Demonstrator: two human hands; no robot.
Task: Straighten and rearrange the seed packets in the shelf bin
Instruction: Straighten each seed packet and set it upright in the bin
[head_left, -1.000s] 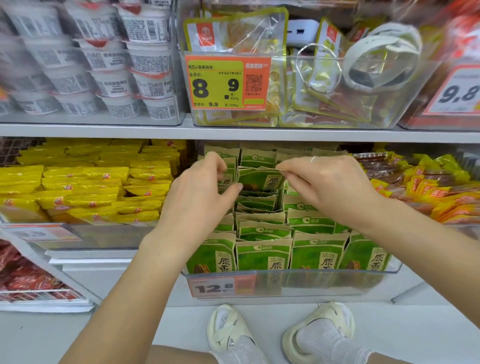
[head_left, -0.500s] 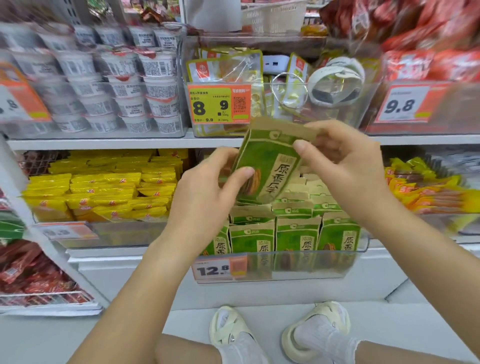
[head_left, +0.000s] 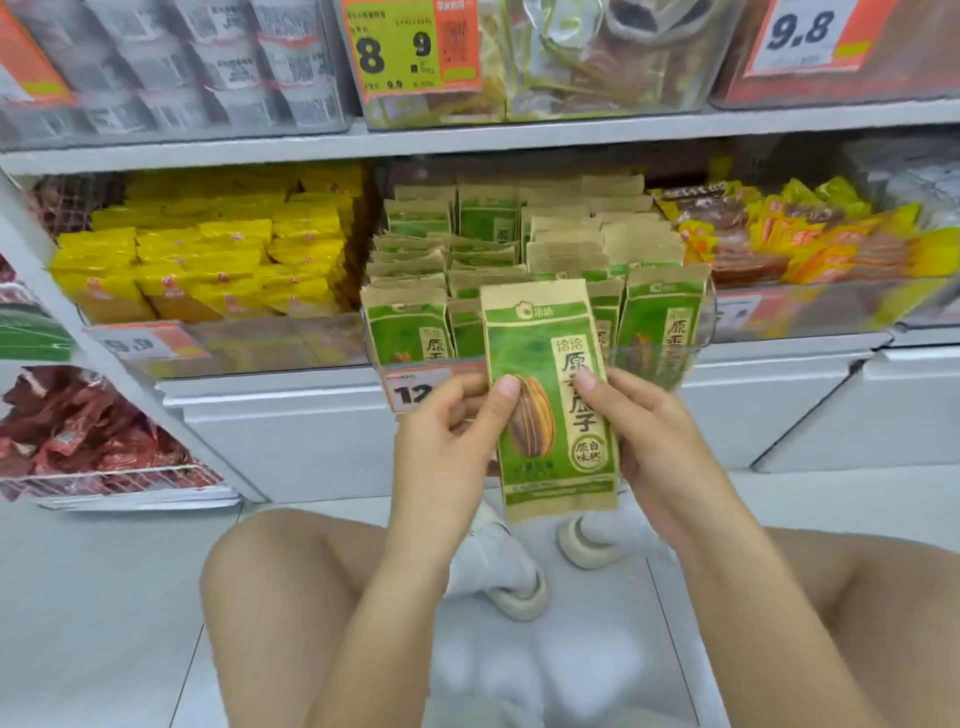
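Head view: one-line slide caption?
Both hands, left and right, hold one green seed packet upright before the shelf bin.

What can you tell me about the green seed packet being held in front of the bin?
The seed packet is a tall flat pouch, kraft-brown at its top and bottom edges, with a green front panel showing a striped sunflower seed and Chinese lettering. It looks sealed and unwrinkled, held upright, front facing the camera, outside the bin. The left hand and right hand pinch its side edges.

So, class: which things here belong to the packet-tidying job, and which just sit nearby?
Job:
seed packet, gripped by left hand and right hand
packets in the shelf bin

Nearby:
yellow packets
white tubs
red packets
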